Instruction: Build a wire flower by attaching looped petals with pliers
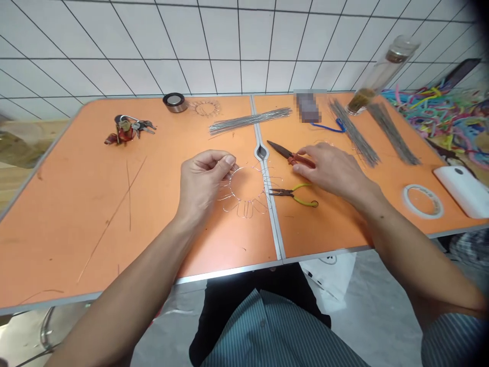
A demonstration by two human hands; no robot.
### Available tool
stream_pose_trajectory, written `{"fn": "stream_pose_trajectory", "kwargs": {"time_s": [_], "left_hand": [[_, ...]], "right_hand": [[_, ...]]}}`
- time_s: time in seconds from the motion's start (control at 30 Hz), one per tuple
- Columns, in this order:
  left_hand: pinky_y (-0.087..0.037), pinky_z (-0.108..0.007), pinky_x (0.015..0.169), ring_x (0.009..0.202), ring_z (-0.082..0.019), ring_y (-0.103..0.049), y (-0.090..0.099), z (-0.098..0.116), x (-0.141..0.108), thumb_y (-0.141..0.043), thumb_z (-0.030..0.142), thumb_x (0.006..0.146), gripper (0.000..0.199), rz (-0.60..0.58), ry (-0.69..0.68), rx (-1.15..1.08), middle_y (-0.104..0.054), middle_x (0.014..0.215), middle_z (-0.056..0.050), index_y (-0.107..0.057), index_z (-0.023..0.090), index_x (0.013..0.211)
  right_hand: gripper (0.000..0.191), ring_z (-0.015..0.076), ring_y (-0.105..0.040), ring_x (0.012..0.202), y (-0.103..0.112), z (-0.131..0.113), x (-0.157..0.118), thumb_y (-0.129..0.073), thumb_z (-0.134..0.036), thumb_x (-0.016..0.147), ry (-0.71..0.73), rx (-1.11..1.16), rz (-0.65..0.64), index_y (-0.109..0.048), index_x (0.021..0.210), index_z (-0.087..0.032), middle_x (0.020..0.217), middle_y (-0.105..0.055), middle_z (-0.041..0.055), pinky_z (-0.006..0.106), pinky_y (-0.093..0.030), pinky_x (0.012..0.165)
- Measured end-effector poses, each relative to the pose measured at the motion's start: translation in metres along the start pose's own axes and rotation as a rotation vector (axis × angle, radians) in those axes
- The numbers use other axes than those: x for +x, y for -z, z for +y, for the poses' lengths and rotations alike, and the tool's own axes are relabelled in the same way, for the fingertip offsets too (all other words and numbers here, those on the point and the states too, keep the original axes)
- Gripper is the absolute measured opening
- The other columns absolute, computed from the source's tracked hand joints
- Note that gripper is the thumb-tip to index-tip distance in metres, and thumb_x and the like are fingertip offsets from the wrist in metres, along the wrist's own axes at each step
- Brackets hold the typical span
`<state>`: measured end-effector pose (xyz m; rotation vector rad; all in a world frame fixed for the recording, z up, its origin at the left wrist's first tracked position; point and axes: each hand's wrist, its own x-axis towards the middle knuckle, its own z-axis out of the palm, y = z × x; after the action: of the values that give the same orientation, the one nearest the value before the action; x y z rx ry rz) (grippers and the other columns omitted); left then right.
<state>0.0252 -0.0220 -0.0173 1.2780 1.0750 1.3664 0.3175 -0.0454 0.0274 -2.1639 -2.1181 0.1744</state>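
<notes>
Between thumb and fingers, my left hand [204,181] pinches the edge of a thin wire ring [247,200] with looped petals, over the orange table [214,255]. My right hand [330,165] is closed over the red handles of the dark-jawed pliers [284,151], whose jaws point up and left. Just below them lie small yellow-handled pliers [293,194], their tips beside the right side of the ring. Part of the red handles is hidden under my right fingers.
Wire bundles [250,121] lie at the back and right. Black tape [174,102], another wire ring [205,108] and keys [132,127] are at the back left. A glass bottle [376,81], white tape roll [423,201] and white device [464,191] stand or lie right.
</notes>
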Motion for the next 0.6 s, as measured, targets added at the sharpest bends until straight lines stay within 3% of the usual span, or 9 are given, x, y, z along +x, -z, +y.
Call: {"fn": "stream_pose_trajectory", "kwargs": {"time_s": [0.13, 0.37, 0.47, 0.6], "left_hand": [[-0.053, -0.025, 0.062, 0.063, -0.012, -0.064, 0.001, 0.002, 0.001, -0.088, 0.03, 0.086, 0.012, -0.002, 0.002, -0.002, -0.079, 0.074, -0.002, -0.084, 0.022, 0.079], [-0.052, -0.023, 0.061, 0.061, -0.01, -0.062, 0.003, 0.006, 0.005, -0.091, 0.035, 0.084, 0.017, -0.012, -0.006, -0.048, -0.078, 0.072, -0.001, -0.083, 0.021, 0.077], [-0.052, -0.023, 0.06, 0.062, -0.01, -0.063, 0.003, 0.006, 0.007, -0.094, 0.037, 0.082, 0.02, -0.008, 0.007, -0.065, -0.078, 0.072, -0.002, -0.083, 0.021, 0.076], [-0.053, -0.023, 0.061, 0.063, -0.011, -0.063, 0.004, 0.006, 0.008, -0.097, 0.04, 0.08, 0.024, -0.023, 0.026, -0.084, -0.078, 0.073, -0.002, -0.083, 0.021, 0.078]], "right_hand": [[0.059, 0.0432, -0.072, 0.122, -0.018, 0.007, 0.004, -0.057, -0.058, 0.107, -0.005, -0.193, -0.085, -0.071, 0.152, -0.023, 0.138, -0.075, 0.0204, 0.049, -0.052, 0.088], [0.063, 0.044, -0.076, 0.108, -0.038, 0.0, 0.011, -0.026, -0.043, 0.117, 0.016, -0.316, 0.051, -0.077, 0.134, -0.009, 0.12, -0.077, 0.0285, 0.046, -0.047, 0.079], [0.062, 0.0459, -0.075, 0.107, -0.036, 0.002, 0.013, -0.025, -0.04, 0.116, -0.047, -0.266, 0.034, -0.075, 0.132, -0.008, 0.122, -0.077, 0.0308, 0.047, -0.046, 0.079], [0.056, 0.0409, -0.071, 0.097, -0.019, 0.009, 0.016, -0.035, -0.053, 0.114, -0.131, -0.064, -0.04, -0.074, 0.122, -0.013, 0.115, -0.079, 0.0288, 0.045, -0.043, 0.077]]}}
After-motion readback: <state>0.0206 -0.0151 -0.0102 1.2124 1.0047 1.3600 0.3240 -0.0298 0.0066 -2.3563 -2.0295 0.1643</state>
